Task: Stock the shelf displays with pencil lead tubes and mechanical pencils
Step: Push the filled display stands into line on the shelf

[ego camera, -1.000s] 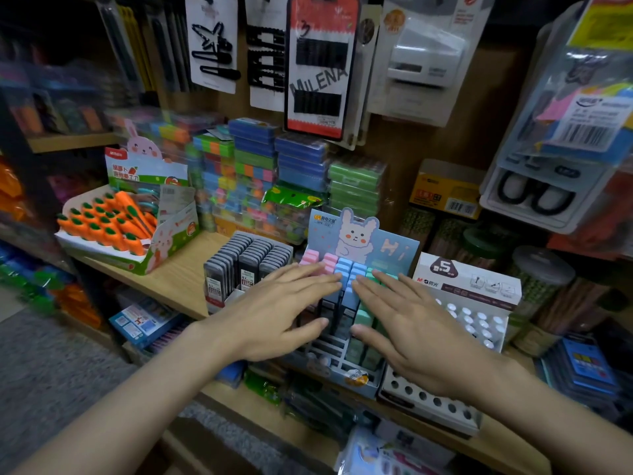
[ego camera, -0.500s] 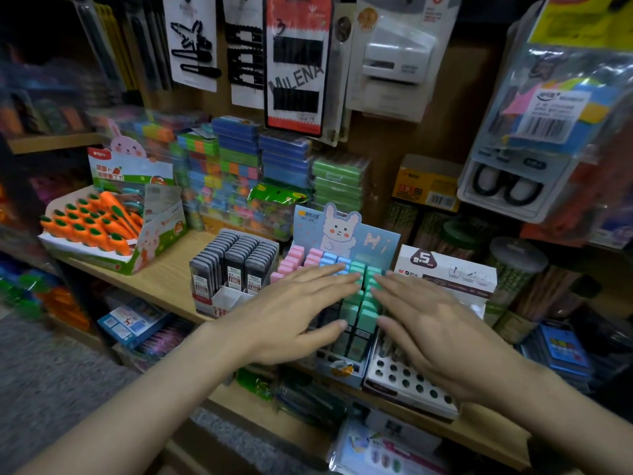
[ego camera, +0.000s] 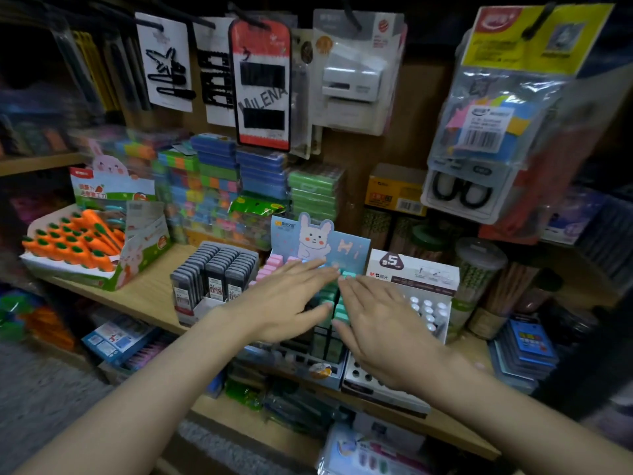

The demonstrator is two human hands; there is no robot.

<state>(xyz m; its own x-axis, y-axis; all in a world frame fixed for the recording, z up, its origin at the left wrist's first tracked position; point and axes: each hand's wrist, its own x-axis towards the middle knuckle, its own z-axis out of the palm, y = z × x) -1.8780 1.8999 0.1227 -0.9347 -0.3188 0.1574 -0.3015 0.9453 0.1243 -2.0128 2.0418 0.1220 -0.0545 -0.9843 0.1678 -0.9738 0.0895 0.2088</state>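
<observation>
- Both hands are out flat over the middle display on the wooden shelf [ego camera: 147,296] — palms down, fingers straight, nothing pinched in either grip.
- The left hand [ego camera: 284,299] lies across the pink and blue tops of the lead tubes [ego camera: 274,265] standing in the bunny display box [ego camera: 320,240], fingers pointing up and to the right.
- The right hand [ego camera: 380,323] covers the green tubes [ego camera: 342,311] on the box's right side; its fingertips sit just beside those of the left hand, and the two hands form a shallow wedge.
- Whether the palms truly press on the tubes or hang just above them cannot be told.
- Just left of the bunny box stands a tray of dark grey lead cases [ego camera: 215,272], packed in three rows, untouched.
- Just right is a white pencil display box [ego camera: 416,274] with a grid of round holes; white pencil caps [ego camera: 428,308] show in some of them, and the right wrist crosses its front edge.
- Far left on the shelf, a box of orange carrot pens [ego camera: 72,243].
- Behind, stacks of colourful eraser packs [ego camera: 219,180], and hair clip cards [ego camera: 262,85] hanging above.
</observation>
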